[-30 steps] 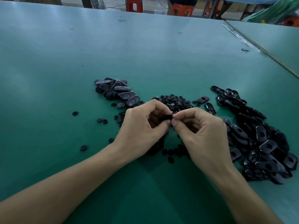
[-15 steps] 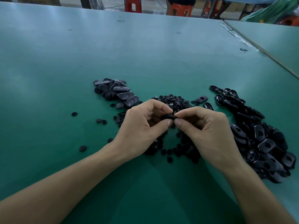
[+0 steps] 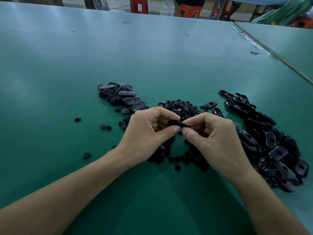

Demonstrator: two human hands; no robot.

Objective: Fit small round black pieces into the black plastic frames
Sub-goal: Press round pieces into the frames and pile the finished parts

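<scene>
Two hands, left hand (image 3: 149,133), right hand (image 3: 218,138), black frame (image 3: 175,123) pinched between meeting fingers (image 3: 177,129)

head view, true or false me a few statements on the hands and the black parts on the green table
1. The left-hand grip and right-hand grip both pinch one small black plastic piece between them. True.
2. The loose small round black pieces lie on a red tray. False: they lie straight on the green table.
3. The large heap of black plastic frames lies to the right of the right-hand grip. True.
4. The left-hand grip lies flat and open on the green table. False: its fingers are curled, pinching the piece.
5. An orange plastic stool stands beyond the green table's far edge. True.
</scene>
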